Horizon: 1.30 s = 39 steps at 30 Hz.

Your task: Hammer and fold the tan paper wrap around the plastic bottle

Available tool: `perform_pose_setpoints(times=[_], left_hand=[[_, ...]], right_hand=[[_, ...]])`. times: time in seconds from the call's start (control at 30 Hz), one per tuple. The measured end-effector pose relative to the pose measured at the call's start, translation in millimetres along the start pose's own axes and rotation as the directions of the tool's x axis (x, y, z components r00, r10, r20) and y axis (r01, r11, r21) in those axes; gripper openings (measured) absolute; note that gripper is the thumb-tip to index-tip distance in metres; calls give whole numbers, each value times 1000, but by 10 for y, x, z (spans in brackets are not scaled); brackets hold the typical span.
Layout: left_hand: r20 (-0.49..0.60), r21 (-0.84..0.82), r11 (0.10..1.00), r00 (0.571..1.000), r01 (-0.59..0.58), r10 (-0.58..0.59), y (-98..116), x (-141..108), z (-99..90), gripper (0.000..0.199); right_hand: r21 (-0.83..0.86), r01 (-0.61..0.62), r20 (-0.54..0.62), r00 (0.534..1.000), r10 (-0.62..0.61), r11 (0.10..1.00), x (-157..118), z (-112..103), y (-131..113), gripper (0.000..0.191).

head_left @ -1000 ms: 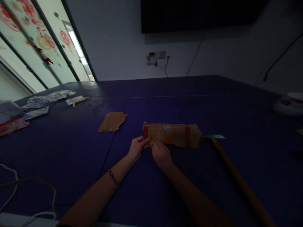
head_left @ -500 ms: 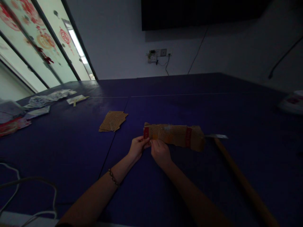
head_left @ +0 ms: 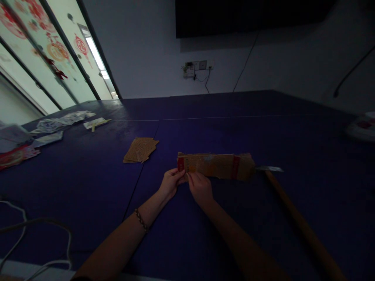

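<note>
A long flattened cardboard piece (head_left: pixel 219 166) with red bands lies across the middle of the blue table (head_left: pixel 175 218). My left hand (head_left: pixel 171 181) pinches its left end near the red band, thumb on top. Close beside it, my right hand (head_left: pixel 201 188) is closed at the cardboard's lower edge, its fingertips pressed together; what they pinch is too small to tell. Past the cardboard's right end are a metal blade (head_left: pixel 271 169) and a long wooden stick (head_left: pixel 301 222).
Smaller cardboard pieces (head_left: pixel 141 150) lie left of centre. Plastic packets (head_left: pixel 63 121) and a red packet (head_left: pixel 17 156) are at the far left. Pale cables (head_left: pixel 68 242) loop at the lower left. A blurred white item (head_left: pixel 363 127) sits at the right edge.
The cardboard's right end has risen slightly away from me and now lies straighter. My right hand has shifted a little to the right, while my left hand stays at the left end.
</note>
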<state>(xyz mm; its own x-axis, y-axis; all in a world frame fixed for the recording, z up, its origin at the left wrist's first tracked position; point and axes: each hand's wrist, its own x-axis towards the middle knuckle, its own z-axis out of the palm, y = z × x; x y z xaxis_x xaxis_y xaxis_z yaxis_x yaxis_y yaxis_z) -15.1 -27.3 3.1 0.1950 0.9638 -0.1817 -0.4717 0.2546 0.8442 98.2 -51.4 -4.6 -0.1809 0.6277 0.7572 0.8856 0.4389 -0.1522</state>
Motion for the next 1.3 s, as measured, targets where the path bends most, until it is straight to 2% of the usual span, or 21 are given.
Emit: perform_pose_setpoints(times=[0.1,0.27,0.37,0.43,0.57,0.63,0.77,0.9,1.03,1.1,1.17,1.23,1.3], left_hand=[[1,-10,999,999,-38,38,-21,4,8,30],[-30,12,990,990,-139,139,-19,-3,31,82],[-34,93,978,981,-185,189,0,-6,33,97],[-36,157,962,972,-223,231,9,2,23,91],[-26,294,928,968,-231,249,1,32,-33,45],[-23,311,930,976,-197,215,-18,46,-69,33],[-3,322,931,983,-171,182,-40,50,-110,20],[42,375,891,965,-257,260,5,27,-87,9],[66,438,843,947,-312,316,60,13,-59,8],[65,436,838,940,-329,335,62,20,-59,7],[56,419,846,939,-330,338,46,35,-66,7],[39,396,862,944,-316,328,21,52,-74,9],[28,372,877,948,-304,317,-1,64,-80,11]], right_hand=[[19,-18,-28,999,19,1000,-12,8,34,32],[75,-50,-10,999,51,996,-12,8,77,30],[127,-93,-22,995,97,988,-14,10,93,30],[151,-124,-19,992,129,981,-26,9,98,29],[166,-220,-11,974,225,961,-64,-3,88,27],[161,-271,2,962,274,949,-76,-13,77,27],[189,-295,64,955,288,937,-85,-39,57,25],[220,-289,74,957,279,932,-91,-47,40,23],[231,-262,66,965,253,937,-53,-91,2,21],[205,-260,72,966,250,944,-27,-203,-3,21],[167,-276,92,960,263,947,-56,-414,44,22],[117,-320,122,944,306,940,-192,-720,176,25],[-26,-432,122,894,432,901,-448,-1082,402,31]])
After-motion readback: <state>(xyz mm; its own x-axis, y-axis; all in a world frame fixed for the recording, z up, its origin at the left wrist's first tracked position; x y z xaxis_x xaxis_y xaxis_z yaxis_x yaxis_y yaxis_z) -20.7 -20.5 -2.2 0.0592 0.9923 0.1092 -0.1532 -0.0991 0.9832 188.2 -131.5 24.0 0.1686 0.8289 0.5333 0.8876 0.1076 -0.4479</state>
